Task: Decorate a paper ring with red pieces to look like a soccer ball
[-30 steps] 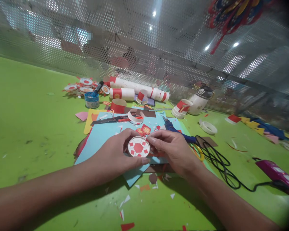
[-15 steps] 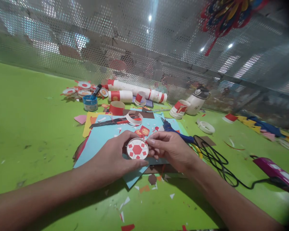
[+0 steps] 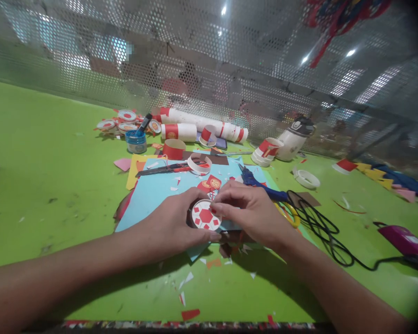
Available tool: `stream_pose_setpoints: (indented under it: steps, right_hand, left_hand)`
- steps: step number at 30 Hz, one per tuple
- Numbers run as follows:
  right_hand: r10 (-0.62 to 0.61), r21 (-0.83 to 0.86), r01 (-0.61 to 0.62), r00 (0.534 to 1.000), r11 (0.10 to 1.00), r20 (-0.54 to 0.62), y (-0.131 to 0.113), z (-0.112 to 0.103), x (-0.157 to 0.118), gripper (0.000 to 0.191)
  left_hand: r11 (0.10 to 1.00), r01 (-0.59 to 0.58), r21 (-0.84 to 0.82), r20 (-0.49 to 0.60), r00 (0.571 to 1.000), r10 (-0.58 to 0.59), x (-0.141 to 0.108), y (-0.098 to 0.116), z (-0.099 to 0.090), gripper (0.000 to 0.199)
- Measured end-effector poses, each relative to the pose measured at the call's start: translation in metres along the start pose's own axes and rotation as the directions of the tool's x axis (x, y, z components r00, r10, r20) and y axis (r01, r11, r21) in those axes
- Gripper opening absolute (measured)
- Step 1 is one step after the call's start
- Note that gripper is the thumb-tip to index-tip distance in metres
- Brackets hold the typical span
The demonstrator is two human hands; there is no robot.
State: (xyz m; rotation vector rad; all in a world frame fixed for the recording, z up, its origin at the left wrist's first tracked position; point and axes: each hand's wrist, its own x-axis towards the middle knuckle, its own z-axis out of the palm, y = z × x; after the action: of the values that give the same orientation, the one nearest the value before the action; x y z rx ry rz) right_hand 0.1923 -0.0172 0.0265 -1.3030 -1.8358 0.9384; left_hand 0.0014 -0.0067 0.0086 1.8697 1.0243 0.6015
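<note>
My left hand (image 3: 176, 215) is wrapped around a cut-off paper cup bottom (image 3: 197, 215), thumb along its lower edge and fingers behind it. Its round white face carries a red hexagon in the middle and small red diamonds around it. My right hand (image 3: 247, 202) is closed in a pinch at the disc's upper right, with a small red paper piece (image 3: 213, 209) at its fingertips, over the disc's face. Beneath both hands lie light blue paper sheets (image 3: 153, 195). Red paper pieces with gold print (image 3: 214, 182) lie just beyond the disc.
A blue glue gun (image 3: 261, 183) and its black cable (image 3: 320, 227) lie right, beside yellow-handled scissors (image 3: 288, 213). A utility knife (image 3: 160, 170), paper rings (image 3: 199, 163), a blue jar (image 3: 136, 142) and stacked paper cups (image 3: 202, 121) stand farther back. Paper scraps litter the green table (image 3: 73, 195).
My right hand has moved up and left, bringing the red piece from beside the disc onto its face. The left hand keeps its hold. The camera view has shifted slightly.
</note>
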Motion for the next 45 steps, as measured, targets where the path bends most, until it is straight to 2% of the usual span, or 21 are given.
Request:
stream_pose_setpoints:
  steps: [2,7,16,28,34,38,41,43,45]
  right_hand:
    - [-0.11,-0.113,0.108,0.994,0.988,-0.014,0.0,0.002,0.0,0.009]
    - [-0.224,-0.215,0.221,0.975,0.951,0.012,0.002,0.001,-0.002,0.012]
    - [-0.3,-0.266,0.303,0.953,0.915,0.052,0.0,-0.002,-0.001,0.013]
    - [-0.259,-0.256,0.266,0.964,0.929,0.064,0.001,-0.007,0.0,0.014]
    - [-0.188,-0.241,0.201,0.979,0.95,0.075,0.0,-0.008,0.0,0.013]
    - [-0.19,-0.249,0.201,0.98,0.947,0.066,0.0,-0.008,-0.001,0.013]
    - [-0.29,-0.331,0.301,0.953,0.894,0.083,-0.002,-0.006,-0.004,0.012]
    - [-0.375,-0.433,0.388,0.919,0.813,0.119,-0.005,-0.003,-0.008,0.012]
    - [-0.407,-0.521,0.432,0.898,0.736,0.168,-0.008,0.0,-0.013,0.016]
  left_hand:
    - [1.0,-0.002,0.015,0.006,1.0,0.002,0.0,-0.001,0.001,0.05]
    - [0.998,0.015,0.056,-0.001,1.0,-0.015,0.001,-0.001,0.001,0.05]
    - [1.0,-0.026,0.009,-0.018,1.0,0.026,0.002,-0.002,0.0,0.044]
    - [1.0,0.01,0.028,-0.006,1.0,-0.01,0.002,-0.001,-0.001,0.042]
    - [0.998,0.036,0.042,-0.009,0.999,-0.036,0.001,-0.002,0.0,0.045]
    - [0.999,0.01,0.043,-0.018,1.0,-0.009,0.001,-0.001,0.0,0.043]
    - [0.997,-0.006,0.081,-0.039,0.999,0.01,0.002,0.0,0.0,0.041]
    - [0.993,-0.01,0.119,-0.039,0.999,0.015,0.002,0.002,0.0,0.04]
    - [0.989,-0.008,0.145,-0.036,0.999,0.014,0.002,0.003,0.0,0.04]
